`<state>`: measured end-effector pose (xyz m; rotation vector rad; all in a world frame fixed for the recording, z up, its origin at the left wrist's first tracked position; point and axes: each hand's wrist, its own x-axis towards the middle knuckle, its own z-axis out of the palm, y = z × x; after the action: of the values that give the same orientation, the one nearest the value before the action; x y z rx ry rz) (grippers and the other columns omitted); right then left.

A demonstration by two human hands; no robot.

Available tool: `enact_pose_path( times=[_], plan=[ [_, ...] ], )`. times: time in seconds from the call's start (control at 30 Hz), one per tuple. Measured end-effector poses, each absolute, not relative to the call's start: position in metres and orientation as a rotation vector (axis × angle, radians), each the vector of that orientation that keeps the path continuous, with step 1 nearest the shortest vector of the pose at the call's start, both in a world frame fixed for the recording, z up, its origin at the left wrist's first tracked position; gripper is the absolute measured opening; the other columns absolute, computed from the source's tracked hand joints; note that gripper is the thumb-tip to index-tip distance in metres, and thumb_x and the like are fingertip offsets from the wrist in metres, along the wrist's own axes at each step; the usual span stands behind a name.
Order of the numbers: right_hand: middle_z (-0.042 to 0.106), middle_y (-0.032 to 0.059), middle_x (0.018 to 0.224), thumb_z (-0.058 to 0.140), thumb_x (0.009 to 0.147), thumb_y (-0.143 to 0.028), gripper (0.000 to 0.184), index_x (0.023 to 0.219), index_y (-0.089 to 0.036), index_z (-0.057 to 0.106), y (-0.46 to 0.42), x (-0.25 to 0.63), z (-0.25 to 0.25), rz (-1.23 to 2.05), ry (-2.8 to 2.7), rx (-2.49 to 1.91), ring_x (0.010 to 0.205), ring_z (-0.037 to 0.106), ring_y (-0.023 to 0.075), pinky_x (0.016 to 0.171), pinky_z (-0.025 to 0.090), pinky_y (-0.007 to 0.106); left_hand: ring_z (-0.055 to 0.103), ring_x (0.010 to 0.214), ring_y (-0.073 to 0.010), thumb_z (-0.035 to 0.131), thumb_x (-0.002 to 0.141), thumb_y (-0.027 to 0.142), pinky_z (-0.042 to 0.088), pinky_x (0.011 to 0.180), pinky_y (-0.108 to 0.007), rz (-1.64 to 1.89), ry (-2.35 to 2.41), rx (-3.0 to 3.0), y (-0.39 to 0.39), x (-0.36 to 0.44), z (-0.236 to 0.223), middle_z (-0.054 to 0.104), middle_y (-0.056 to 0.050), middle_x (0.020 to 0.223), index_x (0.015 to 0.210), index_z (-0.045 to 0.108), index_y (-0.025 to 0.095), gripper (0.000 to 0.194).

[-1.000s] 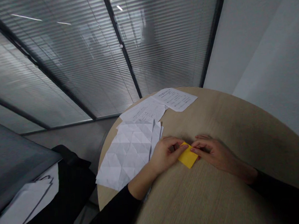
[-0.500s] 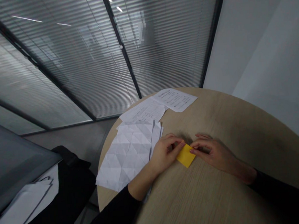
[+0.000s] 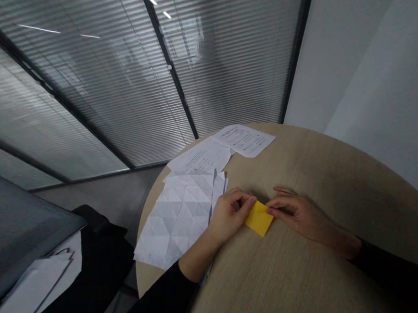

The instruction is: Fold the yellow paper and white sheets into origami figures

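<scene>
A small yellow square of paper [image 3: 259,220] is held between my two hands, low over the wooden table [image 3: 312,273]. My left hand [image 3: 232,212] pinches its upper left corner between thumb and fingers. At the right corner, the thumb and index finger of my right hand [image 3: 293,212] close on the paper's edge. The other right fingers are loosely curled and partly stretched out. Left of my left hand lies a large white sheet [image 3: 180,212] creased into triangles, on top of other papers.
Printed sheets [image 3: 246,139] lie at the table's far edge. A grey case or chair back [image 3: 22,224] stands at the left, with white papers [image 3: 41,280] below it on something black. Beyond the table are glass panels with blinds [image 3: 231,77] and a white wall [image 3: 378,56].
The yellow paper has shifted very slightly left and turned a little, with more of its upper edge showing. Both hands keep nearly the same place and grip.
</scene>
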<state>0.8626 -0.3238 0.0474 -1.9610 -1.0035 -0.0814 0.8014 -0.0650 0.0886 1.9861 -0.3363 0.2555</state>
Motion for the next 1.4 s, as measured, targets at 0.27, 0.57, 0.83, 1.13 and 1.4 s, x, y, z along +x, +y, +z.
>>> enact_pose_path(
  times=[0.27, 0.57, 0.83, 1.13, 1.4],
  plan=[
    [0.094, 0.0006, 0.107, 0.071, 0.113, -0.042, 0.02, 0.105, -0.033, 0.088, -0.333, 0.873, 0.046, -0.119, -0.866, -1.99, 0.111, 0.09, 0.0325, 0.131, 0.058, 0.061, 0.064, 0.07, -0.0156, 0.083, 0.108, 0.042, 0.044, 0.066, -0.028, 0.185, -0.313, 2.036, -0.057, 0.806, 0.083, 0.083, -0.003, 0.085, 0.099, 0.09, 0.02, 0.024],
    [0.079, -0.008, 0.068, 0.068, 0.114, -0.037, 0.015, 0.112, -0.031, 0.082, -0.334, 0.877, 0.036, -0.073, -0.907, -2.046, 0.074, 0.083, 0.023, 0.134, 0.051, 0.063, 0.065, 0.067, -0.0157, 0.077, 0.113, 0.035, 0.048, 0.074, -0.032, 0.183, -0.37, 2.261, -0.053, 0.808, 0.084, 0.077, 0.001, 0.075, 0.097, 0.088, 0.022, 0.024],
    [0.074, -0.0029, 0.076, 0.076, 0.109, -0.033, 0.017, 0.125, -0.03, 0.08, -0.337, 0.884, 0.032, -0.292, -0.981, -2.201, 0.08, 0.076, 0.0273, 0.099, 0.063, 0.054, 0.08, 0.099, -0.0265, 0.073, 0.115, 0.034, 0.053, 0.102, -0.049, 0.284, -0.39, 2.564, -0.052, 0.805, 0.082, 0.086, -0.005, 0.105, 0.125, 0.083, 0.023, 0.019],
    [0.085, 0.0022, 0.11, 0.083, 0.105, -0.025, 0.012, 0.114, -0.031, 0.077, -0.333, 0.88, 0.033, -0.347, -1.135, -2.192, 0.104, 0.078, 0.0299, 0.109, 0.056, 0.056, 0.077, 0.104, -0.0273, 0.081, 0.11, 0.034, 0.052, 0.102, -0.047, 0.205, -0.517, 2.645, -0.051, 0.804, 0.081, 0.081, -0.005, 0.11, 0.122, 0.082, 0.024, 0.015],
    [0.085, 0.0016, 0.106, 0.08, 0.108, -0.025, 0.007, 0.108, -0.031, 0.076, -0.333, 0.882, 0.029, -0.34, -1.157, -2.169, 0.103, 0.077, 0.0281, 0.109, 0.057, 0.054, 0.079, 0.103, -0.0256, 0.079, 0.111, 0.026, 0.051, 0.1, -0.045, 0.207, -0.54, 2.622, -0.047, 0.808, 0.077, 0.083, -0.003, 0.107, 0.109, 0.081, 0.024, 0.004]
  ],
)
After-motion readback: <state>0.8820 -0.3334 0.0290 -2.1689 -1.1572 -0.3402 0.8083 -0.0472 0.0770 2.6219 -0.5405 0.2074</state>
